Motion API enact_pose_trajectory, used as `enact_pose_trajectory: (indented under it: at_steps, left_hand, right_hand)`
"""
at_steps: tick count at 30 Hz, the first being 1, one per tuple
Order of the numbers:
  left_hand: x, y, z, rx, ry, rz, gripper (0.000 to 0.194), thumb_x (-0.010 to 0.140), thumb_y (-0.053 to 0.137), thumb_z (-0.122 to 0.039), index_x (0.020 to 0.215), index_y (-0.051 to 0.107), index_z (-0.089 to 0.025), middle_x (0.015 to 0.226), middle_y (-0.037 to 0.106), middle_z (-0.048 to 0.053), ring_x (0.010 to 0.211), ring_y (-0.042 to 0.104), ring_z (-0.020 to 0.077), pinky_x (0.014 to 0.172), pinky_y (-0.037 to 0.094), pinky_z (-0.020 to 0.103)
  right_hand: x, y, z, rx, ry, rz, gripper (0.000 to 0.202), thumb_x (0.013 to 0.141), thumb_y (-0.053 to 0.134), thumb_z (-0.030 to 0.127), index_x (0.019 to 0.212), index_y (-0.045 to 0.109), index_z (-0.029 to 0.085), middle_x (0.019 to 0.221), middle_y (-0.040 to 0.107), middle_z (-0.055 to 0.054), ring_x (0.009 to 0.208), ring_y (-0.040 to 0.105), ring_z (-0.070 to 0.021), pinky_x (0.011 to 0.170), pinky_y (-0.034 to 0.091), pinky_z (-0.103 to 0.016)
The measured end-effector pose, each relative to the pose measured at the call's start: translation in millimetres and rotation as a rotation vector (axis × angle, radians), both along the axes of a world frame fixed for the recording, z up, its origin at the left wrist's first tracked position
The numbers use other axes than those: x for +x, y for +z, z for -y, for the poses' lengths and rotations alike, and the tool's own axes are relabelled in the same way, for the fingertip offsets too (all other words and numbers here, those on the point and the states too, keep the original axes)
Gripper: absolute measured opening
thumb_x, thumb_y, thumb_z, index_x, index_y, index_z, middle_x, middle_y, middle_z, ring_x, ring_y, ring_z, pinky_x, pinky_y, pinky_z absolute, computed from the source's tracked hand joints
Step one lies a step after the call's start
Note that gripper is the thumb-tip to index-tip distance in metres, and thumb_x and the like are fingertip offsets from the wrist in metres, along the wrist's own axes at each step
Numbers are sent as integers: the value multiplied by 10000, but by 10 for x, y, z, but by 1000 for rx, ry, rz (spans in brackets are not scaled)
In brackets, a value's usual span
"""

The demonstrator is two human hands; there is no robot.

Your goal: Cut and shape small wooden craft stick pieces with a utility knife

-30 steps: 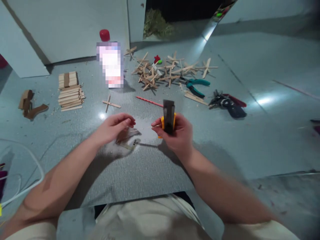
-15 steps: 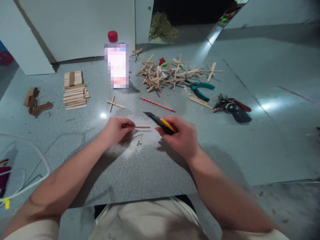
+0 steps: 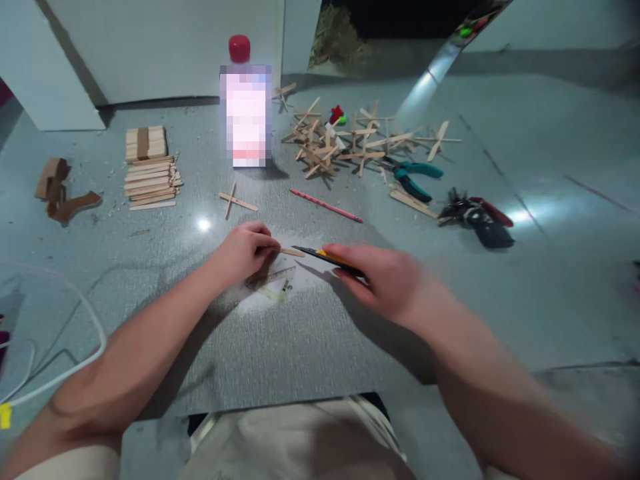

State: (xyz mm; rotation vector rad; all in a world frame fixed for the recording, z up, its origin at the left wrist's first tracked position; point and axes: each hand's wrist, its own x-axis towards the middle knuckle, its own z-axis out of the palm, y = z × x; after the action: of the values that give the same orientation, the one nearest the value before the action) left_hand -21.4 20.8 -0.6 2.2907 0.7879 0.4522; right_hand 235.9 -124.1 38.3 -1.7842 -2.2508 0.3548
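Between the fingertips of my left hand [image 3: 250, 250] is a wooden craft stick [image 3: 293, 253], its free end pointing right. My right hand [image 3: 383, 277] is wrapped round a black and yellow utility knife [image 3: 337, 259]. The knife's blade points left and lies close to the stick's free end; I cannot tell whether they touch. A clear set square [image 3: 275, 285] lies flat on the grey table [image 3: 260, 360], just below my left hand. Beyond the hands are two crossed sticks [image 3: 237, 202] and a red pencil [image 3: 326, 205].
Craft sticks [image 3: 153, 181] are stacked at the left, beside brown cardboard pieces [image 3: 63, 193]. A phone [image 3: 246, 117] stands upright before a red-capped bottle [image 3: 239, 49]. Further right are a pile of crossed sticks [image 3: 317, 150], teal-handled pliers [image 3: 415, 180] and a bunch of keys [image 3: 475, 217].
My right hand has lowered and levelled the knife, bringing its blade to the stick's end. My left hand still pinches the stick. The whole view has shifted slightly.
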Motion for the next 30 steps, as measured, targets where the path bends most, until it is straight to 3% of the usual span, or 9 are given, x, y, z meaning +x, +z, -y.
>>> enact_pose_trajectory:
  at_steps: [6,10,30]
  left_hand:
    - [20,-10,-5,-4,-2,14,206,924,648,-161,948,845,-216,982,749,75,906,693,193,885,564,354]
    - [14,-25,-9,-16,-3,16,186,917,669,-161,947,849,-198,976,746,81,887,690,190,856,559,344]
    - [28,-32,-20,-58,-12,12,209,917,653,-160,949,853,-211,963,740,78,871,690,193,847,556,358]
  right_hand:
    - [-6,-1,-142,-4,137,164,433,1021,483,308,1408,672,262,939,793,-76,670,650,-194,583,331,-301]
    - [-15,-40,-217,9,185,231,452,1022,465,278,1429,663,271,876,764,-66,608,568,-162,577,239,-310]
    - [9,-108,-181,26,198,192,471,1019,443,249,1445,644,261,910,761,-60,636,589,-160,578,276,-305]
